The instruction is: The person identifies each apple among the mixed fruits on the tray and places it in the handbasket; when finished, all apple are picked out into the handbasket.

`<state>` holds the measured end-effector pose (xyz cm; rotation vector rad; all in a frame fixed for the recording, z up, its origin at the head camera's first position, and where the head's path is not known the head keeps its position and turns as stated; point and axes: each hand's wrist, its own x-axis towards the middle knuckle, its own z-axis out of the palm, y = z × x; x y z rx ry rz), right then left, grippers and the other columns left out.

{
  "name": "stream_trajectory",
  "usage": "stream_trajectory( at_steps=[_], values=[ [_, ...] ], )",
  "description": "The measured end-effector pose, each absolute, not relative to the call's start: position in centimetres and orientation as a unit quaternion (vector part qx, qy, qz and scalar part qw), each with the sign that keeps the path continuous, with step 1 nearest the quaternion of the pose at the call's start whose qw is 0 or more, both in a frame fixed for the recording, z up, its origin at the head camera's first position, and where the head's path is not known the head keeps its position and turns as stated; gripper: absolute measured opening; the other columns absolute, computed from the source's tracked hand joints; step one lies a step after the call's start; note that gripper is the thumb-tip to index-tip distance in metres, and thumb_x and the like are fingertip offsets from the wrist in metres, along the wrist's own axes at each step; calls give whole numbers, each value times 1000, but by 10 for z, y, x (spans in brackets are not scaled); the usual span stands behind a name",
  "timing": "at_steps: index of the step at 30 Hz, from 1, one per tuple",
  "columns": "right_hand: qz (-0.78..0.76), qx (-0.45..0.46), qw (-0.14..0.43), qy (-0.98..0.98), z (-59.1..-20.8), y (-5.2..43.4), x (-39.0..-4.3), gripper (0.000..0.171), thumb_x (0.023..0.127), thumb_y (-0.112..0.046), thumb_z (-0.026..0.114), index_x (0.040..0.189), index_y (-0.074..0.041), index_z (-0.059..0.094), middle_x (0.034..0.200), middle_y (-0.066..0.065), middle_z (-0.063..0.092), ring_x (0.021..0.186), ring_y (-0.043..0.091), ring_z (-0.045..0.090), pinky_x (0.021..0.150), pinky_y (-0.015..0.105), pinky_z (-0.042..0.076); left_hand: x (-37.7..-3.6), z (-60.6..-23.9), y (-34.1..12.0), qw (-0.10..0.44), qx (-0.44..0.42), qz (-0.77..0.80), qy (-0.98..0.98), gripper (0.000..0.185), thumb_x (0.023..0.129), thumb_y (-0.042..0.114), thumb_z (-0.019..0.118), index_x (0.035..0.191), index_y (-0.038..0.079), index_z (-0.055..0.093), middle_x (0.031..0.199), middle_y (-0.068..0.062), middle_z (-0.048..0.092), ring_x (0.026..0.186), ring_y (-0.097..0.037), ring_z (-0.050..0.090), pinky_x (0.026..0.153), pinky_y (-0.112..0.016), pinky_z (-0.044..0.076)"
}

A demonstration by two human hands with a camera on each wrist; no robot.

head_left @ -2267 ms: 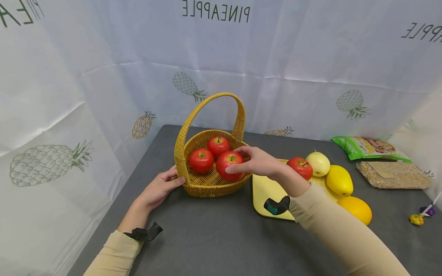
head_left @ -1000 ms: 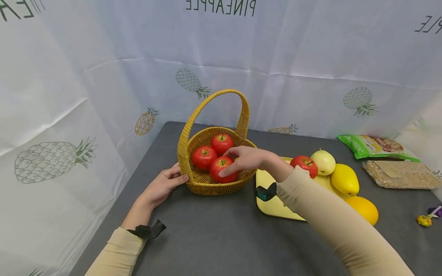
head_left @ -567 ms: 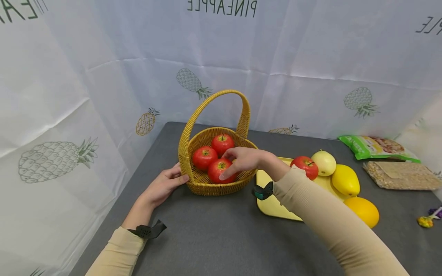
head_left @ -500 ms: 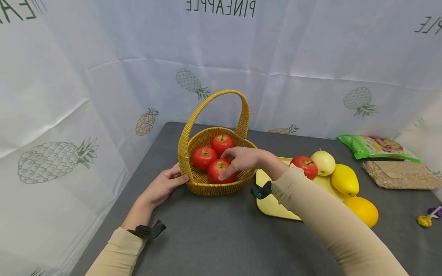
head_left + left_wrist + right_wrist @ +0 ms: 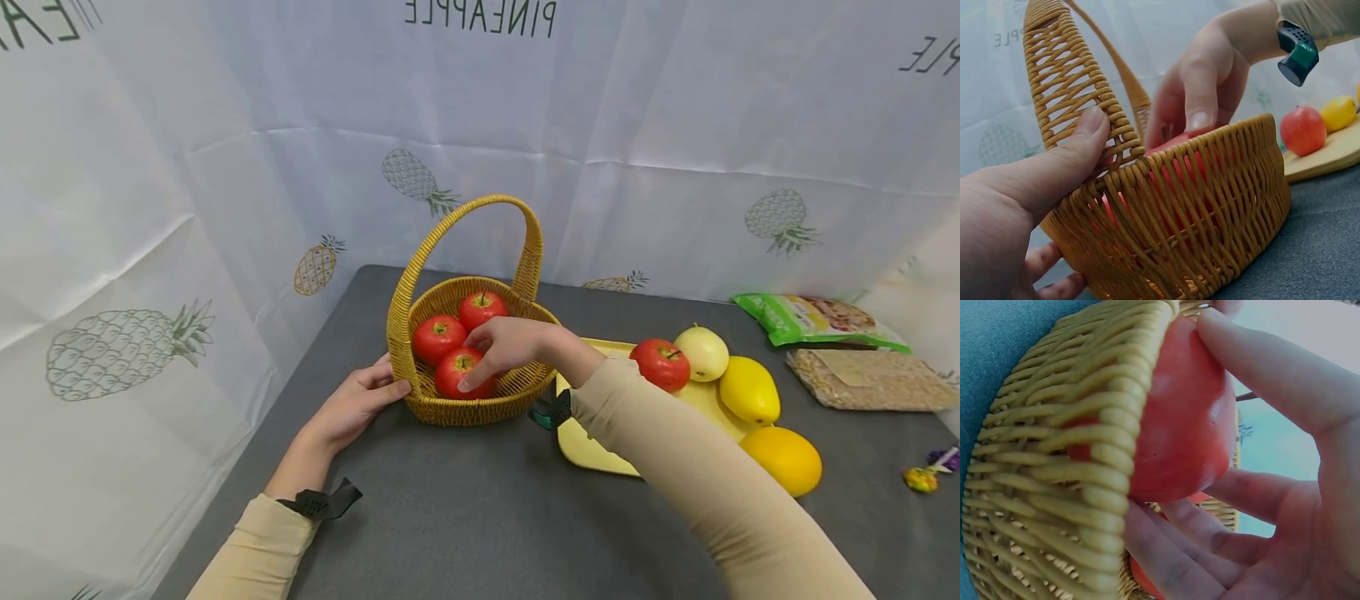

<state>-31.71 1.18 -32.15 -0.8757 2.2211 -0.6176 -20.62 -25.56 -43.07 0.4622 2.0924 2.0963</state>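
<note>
A yellow wicker basket (image 5: 461,413) with a tall arched handle stands on the dark table, holding three red apples. My right hand (image 5: 512,343) reaches inside and grips the front apple (image 5: 454,372), thumb on its near side and fingers round the far side. In the right wrist view that apple (image 5: 1188,170) shows through the weave from the left wrist side, behind the basket wall. The left apple (image 5: 435,338) and the back apple (image 5: 482,309) sit close against it. My left hand (image 5: 352,408) holds the basket's left side, its thumb (image 5: 1088,134) over the handle's base.
Right of the basket, a yellow tray (image 5: 592,446) bears another red apple (image 5: 660,365), a pale round pear (image 5: 703,352), a yellow fruit (image 5: 750,390) and an orange-yellow fruit (image 5: 783,460). Farther right lie a green packet (image 5: 821,321), a grain bag (image 5: 870,380) and lollipops (image 5: 921,479).
The right hand has moved the front apple leftward and a little lower within the basket, nudging the left apple slightly left. The left hand stays at the basket's side.
</note>
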Motion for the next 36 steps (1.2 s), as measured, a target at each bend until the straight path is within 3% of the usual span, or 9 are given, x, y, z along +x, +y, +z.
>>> stream_trajectory(
  at_steps=[4,11,24,36],
  values=[
    [-211,-349,311,858,-324,9,-316,78,83,-46,84,145,-7,57,146,6,54,132,24,49,106,41,44,-207,-431,-256,70,152,694,701,47,102,14,66,141,-11,55,169,-12,18,156,-30,4,106,-19,39],
    [-201,-341,289,872,-323,5,-312,74,82,-42,86,141,-6,59,133,4,60,122,21,54,103,39,47,-208,-431,-256,71,155,694,699,45,103,13,65,141,-9,55,169,-12,18,156,-31,5,106,-20,38],
    [-273,-334,282,857,-330,18,-303,74,87,-40,82,146,-6,52,147,7,52,137,24,45,111,43,40,-207,-432,-257,70,157,691,702,47,103,13,65,143,-8,54,170,-13,16,156,-31,3,106,-19,38],
    [-384,-310,258,831,-336,49,-290,66,92,-33,78,146,-6,53,148,11,52,128,31,57,102,45,48,-207,-431,-256,72,155,696,698,51,103,15,65,144,-11,51,169,-12,17,156,-31,5,106,-19,38]
  ],
)
